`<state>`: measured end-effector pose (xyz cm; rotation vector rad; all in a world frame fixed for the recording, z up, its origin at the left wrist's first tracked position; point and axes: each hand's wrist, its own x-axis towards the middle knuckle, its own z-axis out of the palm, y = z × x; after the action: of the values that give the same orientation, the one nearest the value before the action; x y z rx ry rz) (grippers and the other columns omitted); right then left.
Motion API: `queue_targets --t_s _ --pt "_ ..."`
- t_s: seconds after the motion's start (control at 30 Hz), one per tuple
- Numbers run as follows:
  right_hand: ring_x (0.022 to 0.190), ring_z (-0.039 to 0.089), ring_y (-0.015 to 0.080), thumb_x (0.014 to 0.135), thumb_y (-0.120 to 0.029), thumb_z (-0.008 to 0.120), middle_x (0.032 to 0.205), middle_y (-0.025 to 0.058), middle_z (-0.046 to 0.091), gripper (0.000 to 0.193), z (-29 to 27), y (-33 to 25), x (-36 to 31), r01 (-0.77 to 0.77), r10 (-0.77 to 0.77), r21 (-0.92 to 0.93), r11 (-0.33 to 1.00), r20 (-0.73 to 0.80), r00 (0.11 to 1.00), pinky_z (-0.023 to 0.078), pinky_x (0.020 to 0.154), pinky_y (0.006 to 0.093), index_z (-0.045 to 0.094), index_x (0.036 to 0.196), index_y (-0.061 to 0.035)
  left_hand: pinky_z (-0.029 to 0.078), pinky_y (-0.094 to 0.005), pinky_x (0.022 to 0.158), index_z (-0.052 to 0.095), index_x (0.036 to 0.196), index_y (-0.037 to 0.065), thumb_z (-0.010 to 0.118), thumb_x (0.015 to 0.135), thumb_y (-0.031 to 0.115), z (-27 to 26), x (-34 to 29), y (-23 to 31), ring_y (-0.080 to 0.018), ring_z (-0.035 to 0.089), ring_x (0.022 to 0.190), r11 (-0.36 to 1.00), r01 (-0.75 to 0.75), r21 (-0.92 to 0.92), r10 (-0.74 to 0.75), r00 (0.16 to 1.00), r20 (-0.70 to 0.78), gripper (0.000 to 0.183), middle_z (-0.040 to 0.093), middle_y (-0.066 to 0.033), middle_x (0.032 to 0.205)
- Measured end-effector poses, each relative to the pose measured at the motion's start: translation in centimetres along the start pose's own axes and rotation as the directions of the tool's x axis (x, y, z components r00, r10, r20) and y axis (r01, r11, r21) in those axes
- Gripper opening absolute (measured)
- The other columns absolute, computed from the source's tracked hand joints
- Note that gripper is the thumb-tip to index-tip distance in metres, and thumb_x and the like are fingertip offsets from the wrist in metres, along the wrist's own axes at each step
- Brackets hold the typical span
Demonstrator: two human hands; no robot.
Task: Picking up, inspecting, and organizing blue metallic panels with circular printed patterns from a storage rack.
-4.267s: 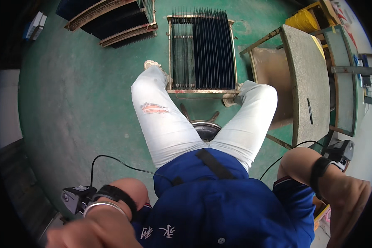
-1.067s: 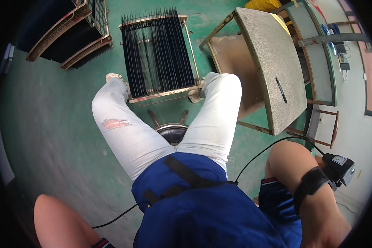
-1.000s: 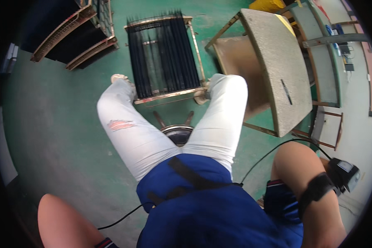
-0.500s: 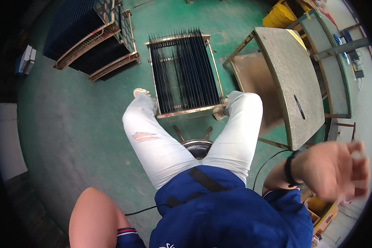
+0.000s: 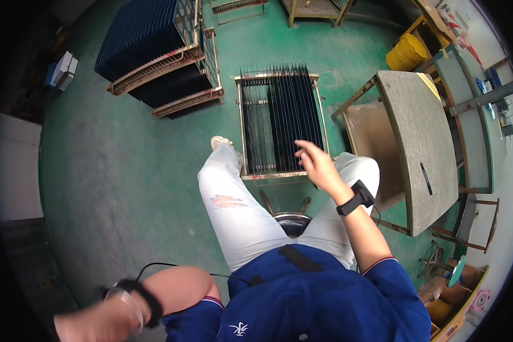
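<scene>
On the floor between my feet stands a metal rack [image 5: 268, 177] holding upright thin dark sheets [image 5: 293, 119] packed at its right. Its left side looks see-through, with thin lines in it. My right hand [image 5: 319, 166] is over the rack's near right corner, fingers apart and partly stretched, with nothing seen in it; whether it touches the sheets I cannot tell. A black band with a dark block [image 5: 357, 198] circles that wrist. My left hand [image 5: 82, 325] is low at the left edge, blurred, its fingers hidden, with a black band [image 5: 145, 302] at the wrist.
Stacked racks of dark sheets [image 5: 148, 40] stand at the far left. To my right is a grey-topped table [image 5: 419, 148] with a black pen [image 5: 426, 178] on it. A yellow bundle [image 5: 407, 52] sits behind it. A dark seat edge [image 5: 293, 223] shows between my legs.
My right hand has swung from the far right in toward the rack. My left hand has come into view at the lower left. The view has shifted, so the floor things sit lower and further right.
</scene>
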<state>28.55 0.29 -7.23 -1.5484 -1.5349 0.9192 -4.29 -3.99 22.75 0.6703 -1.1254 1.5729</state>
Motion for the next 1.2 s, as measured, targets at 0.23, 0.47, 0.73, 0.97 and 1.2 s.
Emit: queue_targets --t_s 0.23,0.47,0.73,0.97,1.2 --pt "0.087 0.066 0.0317 0.088 -0.006 0.05 0.089 0.0191 0.067 0.03 5.1 6.1 1.7 -0.106 0.131 -0.181 0.978 0.135 0.982 0.052 0.076 0.0379 0.054 0.118 -0.0024 0.045 -0.0286 0.08 0.059 0.084 0.005 0.053 0.093 0.022 -20.2 -19.1 3.9 -0.0182 0.057 0.084 -0.543 0.751 0.376 -0.079 0.4 -0.913 0.02 0.061 -0.0055 0.086" --pt "0.083 0.062 0.0419 0.086 -0.012 0.052 0.087 0.0271 0.064 0.032 10.1 9.0 4.8 -0.179 0.235 -0.35 0.919 0.124 0.964 0.051 0.077 0.0481 0.056 0.115 0.0004 0.022 -0.0546 0.105 0.066 0.085 0.01 0.059 0.079 0.012 -20.7 -29.1 6.1 -0.0232 0.054 0.107 -0.976 -0.13 0.174 -0.217 0.576 -0.788 0.009 0.065 -0.0053 0.093" --pt "0.083 0.063 0.0428 0.085 -0.014 0.052 0.086 0.0309 0.063 0.038 12.2 10.4 10.1 -0.246 0.351 -0.489 0.837 0.135 0.927 0.052 0.078 0.0478 0.053 0.115 0.0087 0.043 -0.0381 0.083 0.065 0.085 0.008 0.055 0.081 0.008 -23.2 -26.9 10.1 -0.0255 0.061 0.082 -0.951 0.249 0.184 -0.006 0.58 -0.815 0.01 0.066 -0.0059 0.081" --pt "0.095 0.062 0.0408 0.083 -0.014 0.05 0.098 0.0275 0.063 0.029 13.8 8.6 12.9 -0.383 0.546 -0.579 0.72 0.133 0.827 0.051 0.083 0.0453 0.056 0.104 0.0049 0.045 -0.038 0.077 0.065 0.084 0.008 0.056 0.081 0.008 -23.8 -26.6 11.0 -0.0256 0.061 0.081 -0.96 0.258 0.106 0.06 0.565 -0.823 0.009 0.067 -0.0059 0.082" --pt "0.091 0.063 0.0397 0.087 -0.022 0.051 0.095 0.0262 0.064 0.034 14.4 10.7 13.3 -0.389 0.535 -0.602 0.697 0.076 0.842 0.051 0.08 0.0471 0.056 0.11 0.002 0.045 -0.0381 0.077 0.064 0.084 0.009 0.056 0.081 0.01 -24.1 -26.5 10.9 -0.026 0.06 0.08 -0.949 0.297 0.103 0.082 0.55 -0.831 0.008 0.066 -0.0064 0.081"
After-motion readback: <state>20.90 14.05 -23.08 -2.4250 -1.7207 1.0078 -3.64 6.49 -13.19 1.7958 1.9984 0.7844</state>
